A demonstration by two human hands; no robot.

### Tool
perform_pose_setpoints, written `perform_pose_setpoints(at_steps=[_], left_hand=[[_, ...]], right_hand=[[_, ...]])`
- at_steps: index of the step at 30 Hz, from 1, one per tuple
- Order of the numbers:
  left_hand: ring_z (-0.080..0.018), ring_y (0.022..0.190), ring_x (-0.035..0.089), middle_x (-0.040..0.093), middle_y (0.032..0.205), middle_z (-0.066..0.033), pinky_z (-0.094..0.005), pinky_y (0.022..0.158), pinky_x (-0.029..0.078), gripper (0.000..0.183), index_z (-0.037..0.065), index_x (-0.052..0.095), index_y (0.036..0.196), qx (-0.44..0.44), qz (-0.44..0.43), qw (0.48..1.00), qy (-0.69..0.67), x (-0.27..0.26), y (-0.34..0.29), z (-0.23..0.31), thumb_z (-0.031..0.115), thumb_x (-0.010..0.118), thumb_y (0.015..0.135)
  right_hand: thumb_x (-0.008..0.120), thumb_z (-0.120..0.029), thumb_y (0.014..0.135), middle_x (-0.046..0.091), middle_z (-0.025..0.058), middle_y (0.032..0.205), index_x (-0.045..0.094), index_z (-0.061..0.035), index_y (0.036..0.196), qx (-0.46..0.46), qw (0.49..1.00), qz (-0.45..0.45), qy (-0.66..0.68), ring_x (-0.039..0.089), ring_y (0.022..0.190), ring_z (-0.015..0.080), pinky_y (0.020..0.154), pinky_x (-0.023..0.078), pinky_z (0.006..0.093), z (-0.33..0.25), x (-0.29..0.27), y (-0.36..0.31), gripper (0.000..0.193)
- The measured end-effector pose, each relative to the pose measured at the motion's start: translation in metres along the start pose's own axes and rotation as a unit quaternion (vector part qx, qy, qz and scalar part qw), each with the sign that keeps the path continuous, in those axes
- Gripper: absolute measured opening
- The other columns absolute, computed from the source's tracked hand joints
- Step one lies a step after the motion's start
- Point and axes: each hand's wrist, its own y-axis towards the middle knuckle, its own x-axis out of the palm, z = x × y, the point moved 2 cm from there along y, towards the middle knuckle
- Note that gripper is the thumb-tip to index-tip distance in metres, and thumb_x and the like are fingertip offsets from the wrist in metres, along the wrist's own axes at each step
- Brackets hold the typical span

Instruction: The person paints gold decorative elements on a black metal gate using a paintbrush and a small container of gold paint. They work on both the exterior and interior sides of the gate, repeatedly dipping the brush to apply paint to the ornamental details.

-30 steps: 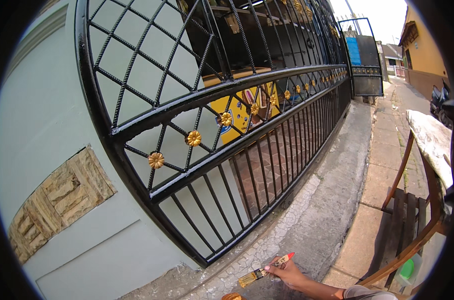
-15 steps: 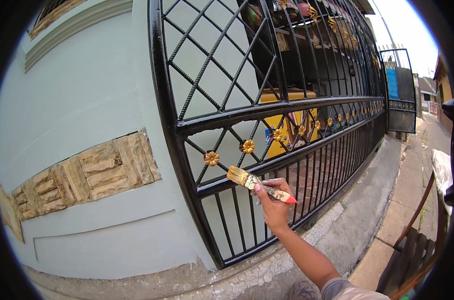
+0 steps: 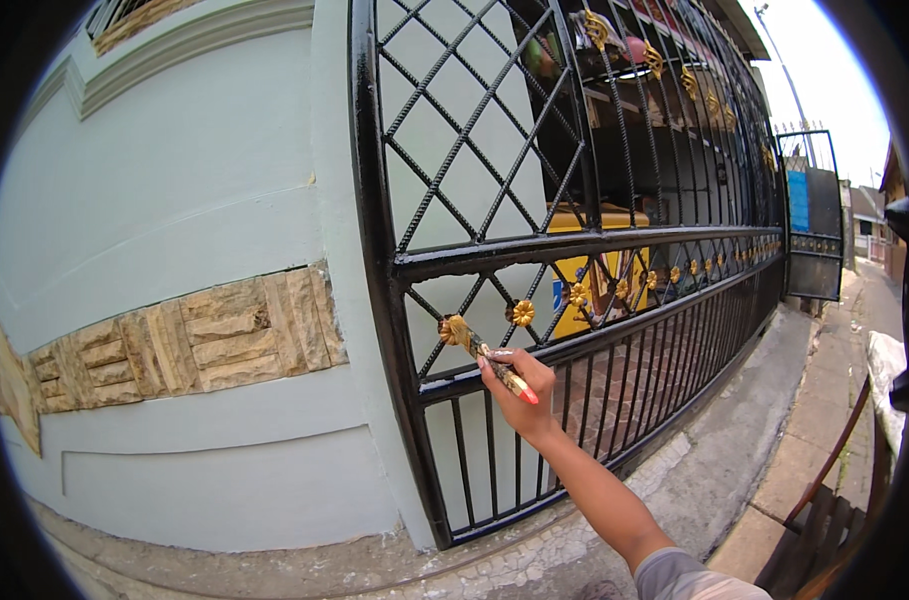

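My right hand (image 3: 524,396) grips a paintbrush (image 3: 501,372) with a spattered handle and a red end. Gold-coloured paint coats its bristles, which touch the leftmost gold flower ornament (image 3: 445,331) and partly cover it. This flower sits where crossed bars meet in the lower lattice of a black metal gate (image 3: 376,215). Just right of it is a second gold flower (image 3: 522,312), and several more run along the same band into the distance. My left hand is out of view.
A pale wall (image 3: 174,210) with a stone-tile band (image 3: 204,335) stands left of the gate. Behind the bars is a yellow cabinet (image 3: 572,312). Concrete paving (image 3: 664,490) runs along the gate's foot, and dark wooden slats (image 3: 819,530) stand at the lower right.
My right hand has moved left and slightly up, bringing the bristles from below the flowers onto the leftmost one. The view has shifted, so the gate sits further right.
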Motion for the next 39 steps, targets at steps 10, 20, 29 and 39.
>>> perform_pose_setpoints(at_steps=[10,20,29,39], left_hand=[[-0.0222,0.107,0.066,0.068,0.117,-0.0133,-0.0378,0.097,0.053,0.072,0.000,0.056,0.131,-0.031,0.007,0.998,0.053,-0.001,-0.003,0.022,0.016,0.092,0.071],[-0.0220,0.105,0.067,0.068,0.117,-0.0133,-0.0374,0.095,0.054,0.071,0.000,0.057,0.130,-0.019,0.002,0.997,0.070,-0.003,-0.001,0.007,0.015,0.092,0.071],[-0.0222,0.105,0.066,0.069,0.116,-0.0137,-0.0375,0.095,0.054,0.072,-0.001,0.056,0.130,-0.010,-0.001,1.000,0.016,-0.002,-0.002,0.007,0.016,0.092,0.070],[-0.0228,0.106,0.066,0.069,0.116,-0.0148,-0.0384,0.095,0.054,0.073,-0.001,0.056,0.131,-0.005,0.000,0.999,0.037,-0.001,-0.002,0.016,0.016,0.093,0.070]], right_hand=[[0.079,-0.013,0.087,0.071,0.0052,0.075,0.064,0.0011,0.088,0.181,0.980,-0.022,0.082,0.066,0.067,0.0072,0.061,0.051,0.0241,-0.002,-0.006,0.025,0.021],[0.076,-0.013,0.088,0.072,0.0097,0.076,0.065,0.0017,0.087,0.080,0.994,-0.055,0.057,0.070,0.067,0.0148,0.061,0.053,0.0266,-0.008,-0.013,0.033,0.019],[0.077,-0.012,0.088,0.071,0.0075,0.075,0.066,0.0010,0.088,0.092,0.994,-0.044,0.037,0.066,0.065,0.0093,0.059,0.050,0.0266,-0.003,-0.012,0.028,0.017],[0.078,-0.004,0.083,0.069,0.0126,0.075,0.066,-0.0001,0.084,-0.153,0.975,-0.134,-0.086,0.069,0.064,0.0246,0.058,0.052,0.0326,-0.021,0.003,0.018,0.013]])
